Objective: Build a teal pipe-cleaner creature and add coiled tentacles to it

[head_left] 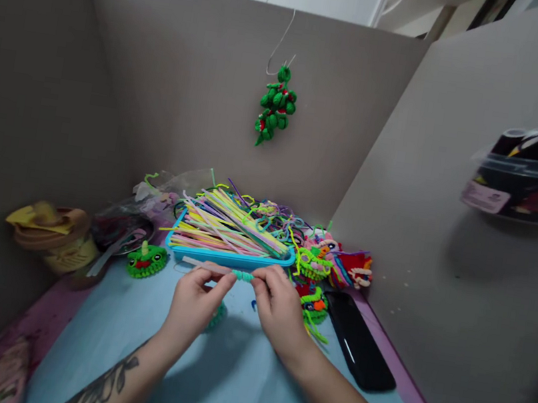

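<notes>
Both hands hold one thin pale stick point(199, 263) level above the light blue mat point(221, 383). A teal pipe cleaner point(242, 276) is coiled round the stick between the two hands. My left hand point(193, 303) pinches the stick left of the coil. My right hand point(278, 307) pinches at the coil's right end. Just behind the hands stands a blue tray point(230, 258) heaped with pastel pipe cleaners. A small teal piece peeks out under my left hand.
A green frog figure point(146, 261) sits at the left, beside a tan tape dispenser point(54, 237). Finished pipe-cleaner figures point(335, 262) and a black phone point(359, 341) lie at the right. A green ornament point(276, 105) hangs on the back partition. Grey partitions wall the desk.
</notes>
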### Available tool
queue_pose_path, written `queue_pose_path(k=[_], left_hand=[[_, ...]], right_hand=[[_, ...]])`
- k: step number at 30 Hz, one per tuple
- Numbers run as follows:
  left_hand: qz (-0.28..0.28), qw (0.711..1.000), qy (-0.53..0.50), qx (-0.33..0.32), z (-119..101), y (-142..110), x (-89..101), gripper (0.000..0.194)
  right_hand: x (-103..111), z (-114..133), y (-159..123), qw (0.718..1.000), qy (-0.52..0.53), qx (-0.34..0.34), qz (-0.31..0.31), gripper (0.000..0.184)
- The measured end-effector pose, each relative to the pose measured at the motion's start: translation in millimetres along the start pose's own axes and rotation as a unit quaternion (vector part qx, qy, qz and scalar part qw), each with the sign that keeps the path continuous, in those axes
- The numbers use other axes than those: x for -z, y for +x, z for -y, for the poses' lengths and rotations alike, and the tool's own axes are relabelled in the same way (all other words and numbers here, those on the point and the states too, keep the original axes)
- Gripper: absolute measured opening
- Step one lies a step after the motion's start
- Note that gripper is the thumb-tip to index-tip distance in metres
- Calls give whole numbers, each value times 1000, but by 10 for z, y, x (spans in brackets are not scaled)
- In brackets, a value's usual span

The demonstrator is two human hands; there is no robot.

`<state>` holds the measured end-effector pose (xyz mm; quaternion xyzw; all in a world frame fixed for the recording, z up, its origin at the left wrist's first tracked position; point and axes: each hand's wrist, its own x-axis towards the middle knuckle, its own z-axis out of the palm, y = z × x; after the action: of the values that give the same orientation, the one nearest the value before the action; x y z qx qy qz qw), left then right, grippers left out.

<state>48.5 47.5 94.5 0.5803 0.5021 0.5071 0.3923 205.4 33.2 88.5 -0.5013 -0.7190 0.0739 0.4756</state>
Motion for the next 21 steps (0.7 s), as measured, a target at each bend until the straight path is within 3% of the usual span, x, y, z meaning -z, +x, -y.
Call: queue_pose_path(k=[7,11,15,21], left_hand=[[1,999,-39,27,52,20,-25,27],[-6,994,-93,59,61,43,-20,28],[-25,990,-124,59,19,99,38,28],[-13,990,-132,47,28,143,71,28]], right_hand=[[-26,10,-44,995,-79,57,-13,14],[-34,-3,-48,997,-42,61,-4,16],[12,-50,-13,999,-6,50,1,24],[55,-87,23,1000,-4,9,13,15]])
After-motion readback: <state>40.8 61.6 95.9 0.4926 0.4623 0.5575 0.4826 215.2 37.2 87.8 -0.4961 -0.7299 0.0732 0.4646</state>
